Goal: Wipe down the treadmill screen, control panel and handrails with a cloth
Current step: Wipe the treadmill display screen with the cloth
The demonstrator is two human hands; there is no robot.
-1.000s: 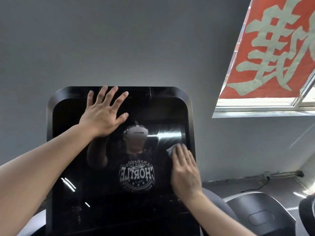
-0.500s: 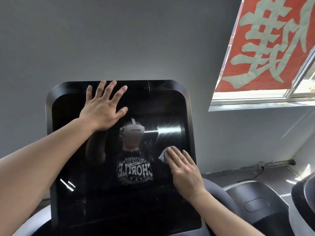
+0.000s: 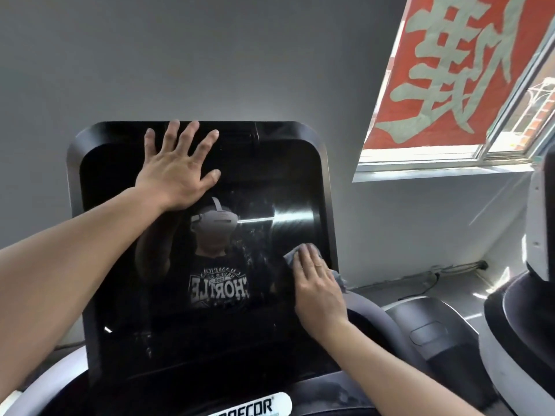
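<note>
Head view shows the treadmill screen [image 3: 168, 280] standing tilted in front of the person, black and glossy. The left hand [image 3: 175, 172] lies flat on its upper left part with fingers spread wide, fingertips reaching the top bezel. The right hand [image 3: 315, 283] presses a grey cloth [image 3: 289, 255] against the glass near the right edge, fingers straight and close together.

Judged from this, the main risk is the bare left palm: it may leave fresh prints on glass that is meant to end up clean, so that patch would need another pass. The cloth sits so near the right edge that a stroke could run off the glass and onto the frame. Leaning hard with both hands might also push the screen back on its mount. Faint streaks and specks show on the glass around the bright glare band [image 3: 292, 217], so smearing rather than lifting dirt seems possible.

Most of the cloth is hidden under the hand. The control panel and handrails cannot be made out clearly; only the logo strip [image 3: 252, 408] is visible below, cut off by the frame edge. Reflections mask how clean the glass is.
</note>
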